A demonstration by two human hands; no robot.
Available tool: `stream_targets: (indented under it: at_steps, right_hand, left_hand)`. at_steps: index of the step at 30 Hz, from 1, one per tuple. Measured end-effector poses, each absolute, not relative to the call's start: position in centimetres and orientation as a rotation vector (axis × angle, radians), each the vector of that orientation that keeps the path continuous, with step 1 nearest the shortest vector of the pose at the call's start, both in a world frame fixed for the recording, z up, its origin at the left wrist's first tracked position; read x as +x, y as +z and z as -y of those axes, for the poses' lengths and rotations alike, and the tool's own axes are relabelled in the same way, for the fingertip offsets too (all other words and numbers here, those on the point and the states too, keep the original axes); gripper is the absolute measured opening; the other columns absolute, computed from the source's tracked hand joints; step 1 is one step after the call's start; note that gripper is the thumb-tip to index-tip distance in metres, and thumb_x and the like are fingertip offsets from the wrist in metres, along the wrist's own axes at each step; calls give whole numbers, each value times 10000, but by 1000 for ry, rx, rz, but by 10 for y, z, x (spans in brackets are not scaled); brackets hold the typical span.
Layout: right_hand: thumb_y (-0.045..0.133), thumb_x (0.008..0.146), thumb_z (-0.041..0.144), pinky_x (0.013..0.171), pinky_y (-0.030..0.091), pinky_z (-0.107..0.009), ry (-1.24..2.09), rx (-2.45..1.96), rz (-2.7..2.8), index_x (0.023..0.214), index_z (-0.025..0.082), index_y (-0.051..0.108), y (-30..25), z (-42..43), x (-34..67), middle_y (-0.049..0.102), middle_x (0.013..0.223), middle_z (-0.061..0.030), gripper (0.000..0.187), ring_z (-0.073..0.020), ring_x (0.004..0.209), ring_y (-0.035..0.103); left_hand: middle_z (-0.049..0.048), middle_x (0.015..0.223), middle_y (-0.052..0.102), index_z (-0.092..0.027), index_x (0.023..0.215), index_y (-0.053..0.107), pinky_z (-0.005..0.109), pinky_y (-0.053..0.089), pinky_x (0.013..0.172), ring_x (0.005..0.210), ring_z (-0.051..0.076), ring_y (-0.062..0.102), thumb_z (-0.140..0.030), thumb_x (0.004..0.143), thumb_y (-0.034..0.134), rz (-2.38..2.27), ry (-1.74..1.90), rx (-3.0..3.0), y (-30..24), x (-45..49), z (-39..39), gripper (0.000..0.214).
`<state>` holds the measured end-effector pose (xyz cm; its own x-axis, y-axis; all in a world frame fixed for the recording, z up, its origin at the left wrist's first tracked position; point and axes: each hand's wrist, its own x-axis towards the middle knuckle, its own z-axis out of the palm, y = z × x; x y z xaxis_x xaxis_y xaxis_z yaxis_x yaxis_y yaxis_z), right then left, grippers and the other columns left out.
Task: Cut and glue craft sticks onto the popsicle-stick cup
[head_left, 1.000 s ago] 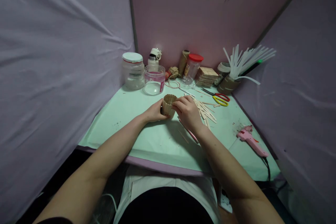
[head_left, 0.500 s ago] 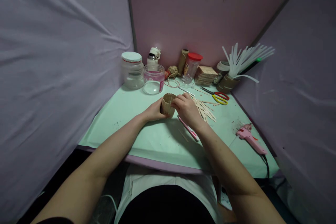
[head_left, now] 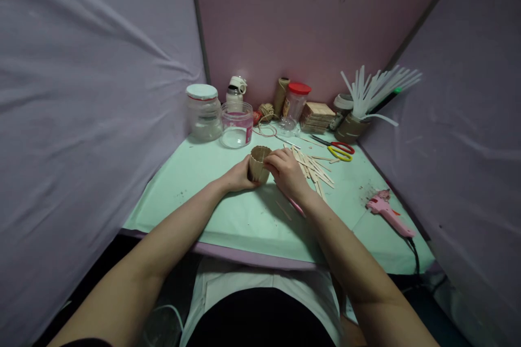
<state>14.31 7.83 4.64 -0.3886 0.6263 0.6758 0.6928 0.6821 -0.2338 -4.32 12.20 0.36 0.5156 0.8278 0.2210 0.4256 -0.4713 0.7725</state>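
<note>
Cup [head_left: 257, 170], brown and ribbed, is over the green table [head_left: 228, 219], clasped in the person's left hand [head_left: 237, 175]; the right hand [head_left: 288, 172] bends its fingers at the rim, their grip unclear; wooden sticks [head_left: 318, 169] lie just beside.

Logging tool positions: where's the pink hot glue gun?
Head view: the pink hot glue gun lies near the table's right edge, right of the right hand, nearer the camera than the scissors.
</note>
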Motion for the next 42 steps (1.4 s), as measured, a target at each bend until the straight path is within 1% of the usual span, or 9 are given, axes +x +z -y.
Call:
stream_targets:
  at_steps: [9,12,16,19,23,27,29,37,42]
  right_hand:
    - [529,925,182,795,455,-366,-64,-946,2067,886,199,646,40,-80,144,642,885,-78,125,-229,869,497]
    - [547,906,170,832,457,-381,-34,-958,2061,947,215,653,36,-81,145,633,935,-75,122,-234,915,514]
    - [597,846,152,921,454,-432,-14,-965,2022,1161,210,591,28,-78,148,558,1133,-110,321,-262,1067,508]
    - [626,813,155,956,443,-463,15,-985,2022,1211,223,553,23,-77,149,509,1191,-120,410,-279,1127,487]
    - [639,799,164,966,432,-459,31,-1016,2017,1154,219,576,22,-76,148,489,1207,-123,364,-287,1145,464]
    - [601,846,208,925,434,-437,34,-1026,1983,1003,222,632,26,-76,145,519,1122,-104,161,-266,1064,489]
    - [587,856,206,905,434,-422,54,-1033,1971,937,223,640,30,-76,144,522,1090,-94,98,-252,1026,494]
    - [612,813,149,880,412,-392,171,-1097,2046,847,204,625,50,-76,143,493,978,-68,66,-233,973,466]
    - [585,815,116,839,417,-380,149,-1152,2096,810,191,617,54,-76,140,510,946,-69,82,-234,935,454]
  left_hand:
    - [90,1170,611,-156,1263,431,383,491,840,1049,293,580,-296,577,757,-1058,777,2125,3,-43,-121,772]
    - [90,1192,604,-158,1287,419,386,488,864,1069,293,575,-284,577,757,-1042,794,2127,2,-43,-121,796]
    - [88,1219,593,-168,1313,416,388,486,897,1101,295,569,-296,586,764,-958,836,2085,2,-41,-121,817]
    - [92,1244,585,-171,1323,413,394,481,924,1127,297,561,-288,598,759,-907,842,2059,3,-40,-121,812]
    - [99,1271,576,-171,1346,398,402,467,957,1163,305,543,-258,607,751,-894,841,2050,7,-41,-119,824]
    - [108,1292,558,-169,1369,383,423,453,971,1167,311,535,-240,603,758,-871,846,2070,7,-42,-118,856]
    - [115,1288,557,-165,1371,381,428,455,963,1156,310,539,-238,599,763,-874,849,2073,6,-42,-118,864]
    - [97,1219,586,-163,1324,405,397,481,886,1085,295,566,-244,571,763,-936,815,2088,-5,-42,-126,838]
    - [87,1202,589,-156,1295,419,380,485,865,1069,299,570,-248,566,749,-946,826,2103,-4,-42,-126,805]
